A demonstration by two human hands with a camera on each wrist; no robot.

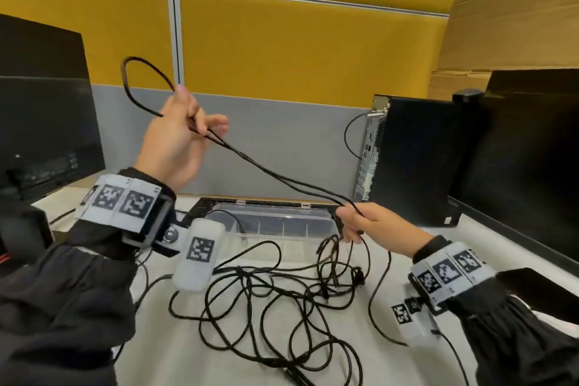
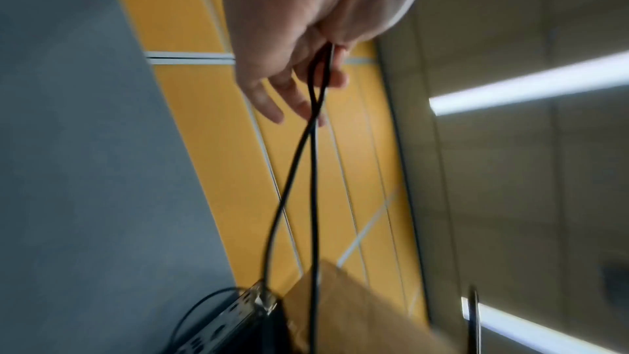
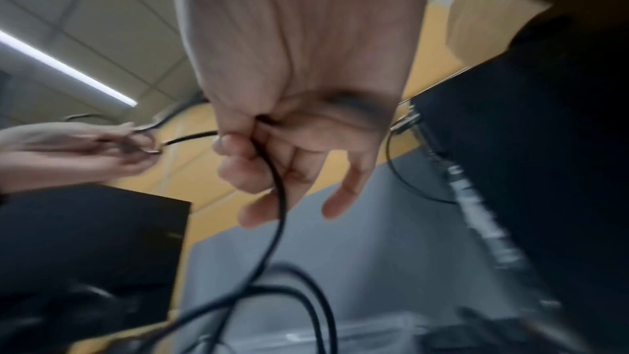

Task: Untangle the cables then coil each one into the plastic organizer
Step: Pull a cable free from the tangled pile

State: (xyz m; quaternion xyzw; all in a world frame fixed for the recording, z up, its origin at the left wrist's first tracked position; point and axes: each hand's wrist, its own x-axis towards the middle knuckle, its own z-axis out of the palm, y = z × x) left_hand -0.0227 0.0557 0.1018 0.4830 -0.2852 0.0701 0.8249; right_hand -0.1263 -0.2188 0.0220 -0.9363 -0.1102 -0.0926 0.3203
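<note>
Untangling step in hand, coiling not yet begun; left hand [image 1: 175, 138] raised at upper left of centre in the head view, grip pinching a black cable [image 1: 275, 172] so a loop stands up above the fingers and two strands run down-right; left wrist view confirms two strands leaving the curled fingers [image 2: 272, 106], blurred; right hand [image 1: 366, 222] lower, right of centre, grip clenched round the same two strands just above the desk [image 1: 329, 363]; right wrist view shows the cable passing out under the thumb and down, the other hand at left edge of that frame, too smeared for detail.

Rest of the cables [image 1: 275, 307] lie in a loose knotted pile at lower centre of the head view, on the desk, strands hanging from the right hand into it; how many separate cables, cannot tell. Plastic organizer [image 1: 326, 219], clear with dividers, sits just behind the pile, centre frame, with one cable end looped at its left part; otherwise compartments look unfilled.

Next move, as a judgement: draw the doubled length free of the pile, feeding through the right hand; watch for a snag where strands cross near the right hand; only then wind it.
</note>
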